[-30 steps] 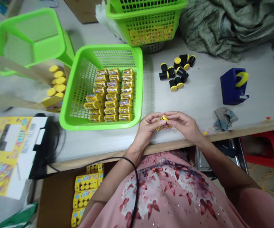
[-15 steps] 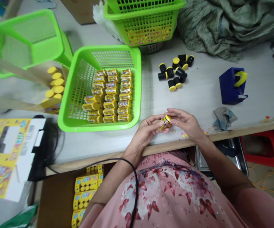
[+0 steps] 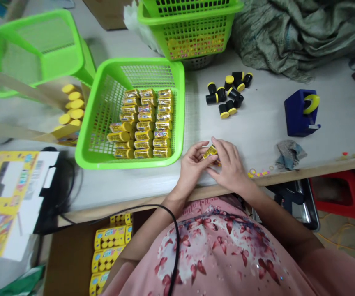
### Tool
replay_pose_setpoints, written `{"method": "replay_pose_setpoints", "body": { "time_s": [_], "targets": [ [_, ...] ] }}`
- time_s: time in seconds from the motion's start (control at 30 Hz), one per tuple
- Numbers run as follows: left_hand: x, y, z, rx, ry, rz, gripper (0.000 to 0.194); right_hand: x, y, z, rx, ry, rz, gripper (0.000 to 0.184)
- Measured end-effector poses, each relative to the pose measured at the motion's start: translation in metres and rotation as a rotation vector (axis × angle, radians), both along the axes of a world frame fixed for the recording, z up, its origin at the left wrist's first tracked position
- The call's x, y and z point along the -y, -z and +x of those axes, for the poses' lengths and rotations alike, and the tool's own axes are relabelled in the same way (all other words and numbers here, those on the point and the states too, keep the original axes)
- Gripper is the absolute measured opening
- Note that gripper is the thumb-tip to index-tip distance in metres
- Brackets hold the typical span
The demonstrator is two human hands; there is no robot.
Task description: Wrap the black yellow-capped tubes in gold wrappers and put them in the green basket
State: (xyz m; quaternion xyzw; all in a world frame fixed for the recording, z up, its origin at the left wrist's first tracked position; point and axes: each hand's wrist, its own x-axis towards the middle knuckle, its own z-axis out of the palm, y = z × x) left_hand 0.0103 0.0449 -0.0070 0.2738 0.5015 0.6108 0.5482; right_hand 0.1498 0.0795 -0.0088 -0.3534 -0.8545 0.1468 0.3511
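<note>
Just above the table's front edge, a small yellow-labelled canister sits between my two hands, partly covered by fingers. My left hand is closed around its lower left side. My right hand wraps over it from the right, fingers and thumb against the label. To the left, a green basket holds rows of similar yellow canisters lying on their sides. Beyond my hands lie several black canisters with yellow lids, in a loose group.
A blue tape dispenser and a crumpled cloth are at right. Small coloured bits dot the front edge. Stacked green baskets stand at the back, another green basket far left. A black cable crosses my left arm.
My right hand has turned and closed over the canister, hiding its lid end. The canister has shifted slightly left. The basket and black canisters stay in place.
</note>
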Motion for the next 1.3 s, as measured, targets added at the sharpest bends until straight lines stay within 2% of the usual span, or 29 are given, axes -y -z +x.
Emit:
{"method": "replay_pose_setpoints", "body": {
  "time_s": [0.07,0.13,0.23,0.5,0.63,0.77,0.97,1.03,1.1,1.17,1.3],
  "targets": [
    [0.0,-0.005,-0.001,0.121,0.043,-0.026,0.047,0.002,0.001,-0.003,-0.083,0.001,0.024,0.068],
    [0.001,-0.009,-0.003,0.269,0.162,-0.101,0.039,0.003,0.0,-0.004,-0.169,-0.022,-0.015,0.068],
    [0.002,-0.012,-0.007,0.408,0.34,-0.187,0.039,0.002,-0.005,0.0,-0.216,-0.108,-0.071,0.069],
    [0.001,-0.009,-0.009,0.446,0.368,-0.18,0.036,0.004,-0.009,0.007,-0.172,-0.129,-0.064,0.069],
    [0.001,-0.01,-0.01,0.424,0.338,-0.208,0.033,0.003,-0.011,0.009,-0.085,-0.136,-0.052,0.066],
    [0.003,-0.01,-0.007,0.334,0.218,-0.216,0.029,0.003,-0.009,0.009,-0.031,-0.164,0.013,0.061],
    [0.002,-0.007,0.0,-0.007,-0.023,-0.151,0.031,0.003,-0.002,0.002,0.04,-0.194,0.051,0.062],
    [0.001,-0.007,0.001,-0.086,-0.059,-0.119,0.032,-0.001,-0.008,0.002,0.052,-0.219,0.012,0.062],
    [0.001,-0.008,0.002,-0.084,-0.046,-0.078,0.034,-0.008,-0.019,0.008,0.102,-0.304,-0.071,0.061],
    [0.002,-0.009,0.002,-0.036,0.002,-0.038,0.038,-0.015,-0.034,0.017,0.182,-0.426,-0.126,0.058],
    [0.007,-0.009,0.002,0.167,0.11,0.001,0.049,-0.039,-0.066,0.033,0.31,-0.568,-0.081,0.054]
  ]
}}
